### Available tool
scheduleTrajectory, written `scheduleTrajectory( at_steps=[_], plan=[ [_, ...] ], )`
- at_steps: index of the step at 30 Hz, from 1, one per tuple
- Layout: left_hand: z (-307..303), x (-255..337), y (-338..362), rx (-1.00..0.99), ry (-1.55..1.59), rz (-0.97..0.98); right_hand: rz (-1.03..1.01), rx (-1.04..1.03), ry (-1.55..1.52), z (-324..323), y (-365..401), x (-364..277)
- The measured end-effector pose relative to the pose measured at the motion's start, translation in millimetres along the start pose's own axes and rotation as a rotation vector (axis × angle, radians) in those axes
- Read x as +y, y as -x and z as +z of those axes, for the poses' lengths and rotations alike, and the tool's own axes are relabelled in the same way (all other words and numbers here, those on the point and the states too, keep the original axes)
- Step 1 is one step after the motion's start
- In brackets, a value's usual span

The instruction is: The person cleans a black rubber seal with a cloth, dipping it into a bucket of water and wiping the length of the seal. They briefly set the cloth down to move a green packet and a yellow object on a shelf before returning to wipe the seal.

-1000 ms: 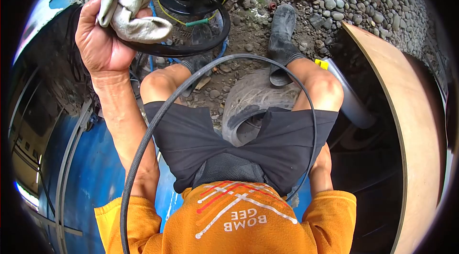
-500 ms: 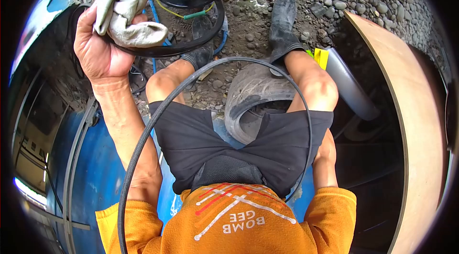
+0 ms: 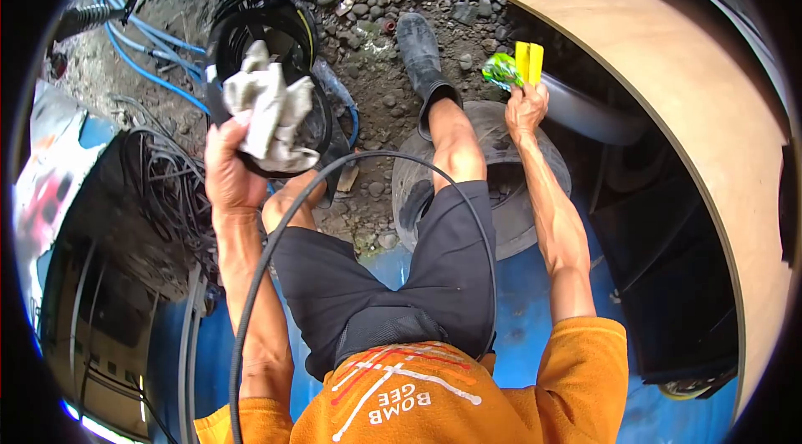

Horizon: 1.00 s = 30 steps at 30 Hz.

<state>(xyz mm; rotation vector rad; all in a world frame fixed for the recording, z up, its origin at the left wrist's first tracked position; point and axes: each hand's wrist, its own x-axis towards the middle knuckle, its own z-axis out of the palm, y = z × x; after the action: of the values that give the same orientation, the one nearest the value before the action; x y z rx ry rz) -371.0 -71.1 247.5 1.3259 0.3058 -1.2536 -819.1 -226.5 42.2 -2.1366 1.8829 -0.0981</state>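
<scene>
Left hand (image 3: 227, 168) grips grey rag (image 3: 269, 114) and black rubber loop (image 3: 322, 122) (together); right hand (image 3: 525, 106) pinches yellow packet (image 3: 528, 62).

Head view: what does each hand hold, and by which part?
Left hand grips a crumpled grey-white cloth rag by its lower bunch. Right hand seems to pinch a flat yellow plastic piece at its bottom end.

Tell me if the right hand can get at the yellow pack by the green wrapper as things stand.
Probably yes. The right hand reaches right up to the lower edge of the yellow pack, beside the green wrapper, and nothing lies between them. Whether it grips the pack is unclear.
</scene>
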Motion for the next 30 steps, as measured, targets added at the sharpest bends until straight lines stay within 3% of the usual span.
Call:
scheduleTrajectory(
  at_steps=[2, 5, 7, 10, 14, 18, 21, 25, 30],
  plan=[
    [47.6, -2.2, 3.9, -0.079, -0.100, 0.036, -0.060, 0.009, -0.127, -18.6, -17.0, -23.8],
    [65.9, -10.0, -3.6, -0.201, -0.125, -0.107, -0.085, -0.033, -0.376, -47.2, -40.3, -70.3],
    [89.6, -13.2, 2.4, -0.240, -0.150, -0.084, -0.112, 0.002, -0.459, -57.5, -47.3, -101.2],
    [105.4, -16.5, 4.0, -0.291, -0.145, -0.106, -0.186, 0.089, -0.395, -78.5, -43.6, -156.7],
    [119.0, -11.5, 16.1, -0.296, -0.137, -0.124, -0.155, 0.018, -0.491, -100.5, -30.0, -210.3],
    [104.9, -10.0, 18.1, -0.328, -0.195, -0.156, -0.369, -0.051, -0.566, -111.8, -27.8, -223.3],
    [93.5, -13.4, 17.7, -0.340, -0.284, -0.203, -0.357, -0.174, -0.606, -120.3, -29.7, -226.9],
    [83.8, -29.1, 19.5, -0.420, -0.267, -0.179, -0.477, -0.209, -0.508, -136.6, -29.0, -229.2],
    [84.4, -37.9, 26.2, -0.554, -0.509, -0.072, -0.617, -0.290, -0.432, -160.6, -34.2, -235.1]
  ],
)
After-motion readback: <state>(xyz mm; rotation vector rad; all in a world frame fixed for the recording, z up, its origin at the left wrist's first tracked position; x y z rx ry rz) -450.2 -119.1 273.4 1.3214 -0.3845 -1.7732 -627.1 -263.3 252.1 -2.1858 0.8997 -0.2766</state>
